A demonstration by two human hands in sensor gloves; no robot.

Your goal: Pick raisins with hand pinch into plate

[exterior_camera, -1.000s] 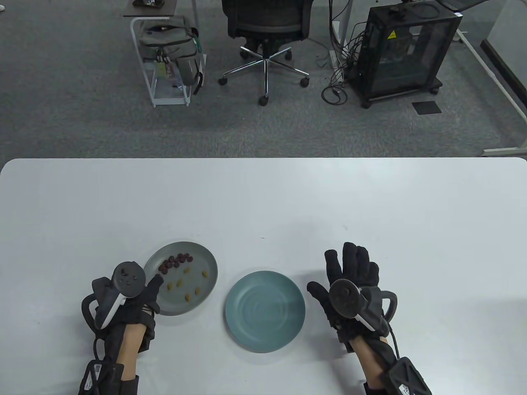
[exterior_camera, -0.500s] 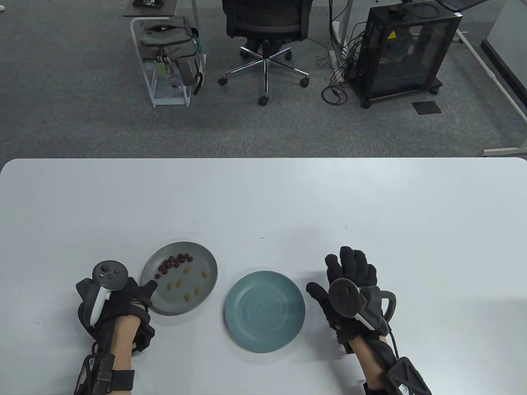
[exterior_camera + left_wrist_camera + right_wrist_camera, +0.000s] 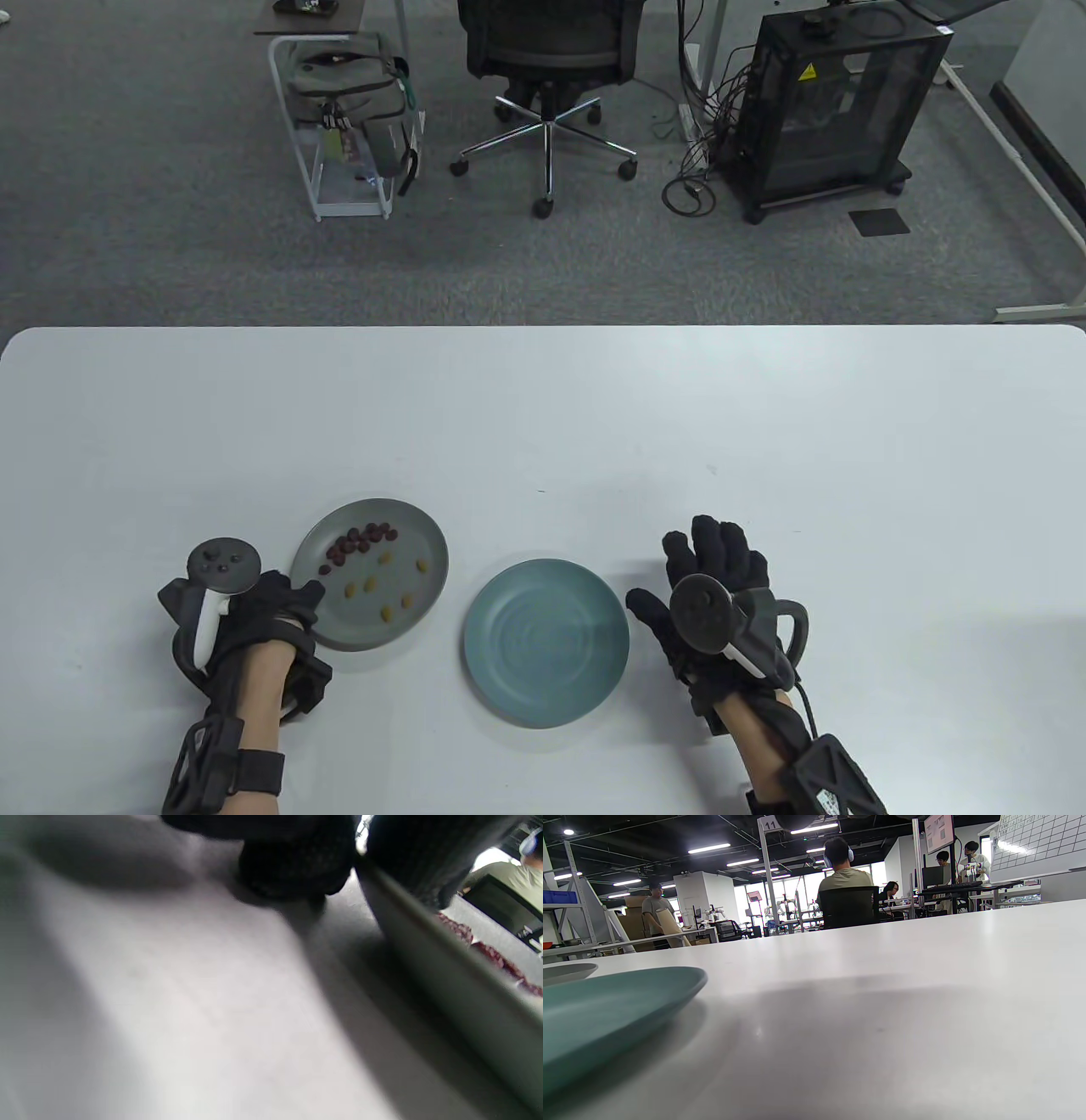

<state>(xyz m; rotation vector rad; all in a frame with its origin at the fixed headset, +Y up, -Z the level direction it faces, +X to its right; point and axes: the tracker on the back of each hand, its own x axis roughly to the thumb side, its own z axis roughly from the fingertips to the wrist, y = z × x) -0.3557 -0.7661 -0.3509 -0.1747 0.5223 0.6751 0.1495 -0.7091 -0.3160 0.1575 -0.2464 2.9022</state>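
Observation:
A grey plate [image 3: 424, 531] holds dark red raisins [image 3: 363, 542] and yellow raisins [image 3: 387, 586]. An empty teal plate [image 3: 546, 642] lies to its right. My left hand [image 3: 270, 613] is at the grey plate's near-left rim, with the thumb [image 3: 310, 592] over the rim. In the left wrist view one finger [image 3: 297, 866] is on the table outside the rim [image 3: 445, 976], another is over it, and red raisins [image 3: 488, 952] show beyond. My right hand [image 3: 689, 570] lies open and empty, fingers spread, just right of the teal plate [image 3: 606, 1005].
The white table [image 3: 543, 407] stretches far behind both plates. Its near edge is close below the hands. An office chair [image 3: 547, 76], a cart with a bag [image 3: 348, 110] and a black cabinet [image 3: 836, 102] stand on the floor beyond the table.
My left hand has dropped left and toward me and rolled, its thumb staying at the grey plate's rim. My right hand has drawn slightly back toward me, still open.

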